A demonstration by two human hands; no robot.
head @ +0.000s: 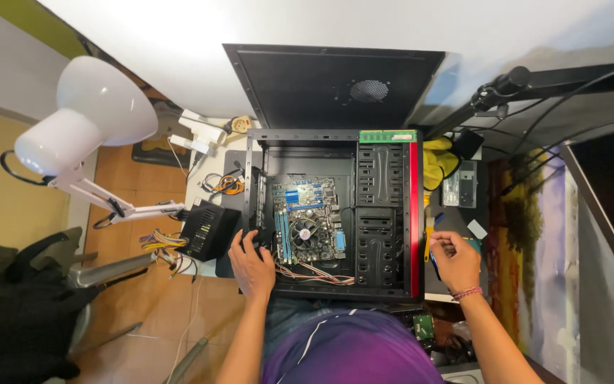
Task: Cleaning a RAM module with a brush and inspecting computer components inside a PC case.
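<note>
Head view looks straight down on an open black computer case lying on the surface, its motherboard exposed with a round cooler fan in the middle. Left hand rests on the case's near left edge, fingers spread and bent over the rim — its grip closes on nothing I can make out. Right hand hovers just right of the case's red side, fingertips pinched on something small; what it is cannot be told. A black power supply with coloured wires sits left of the case — near a white lamp. A green memory stick lies on the case's far edge.
</note>
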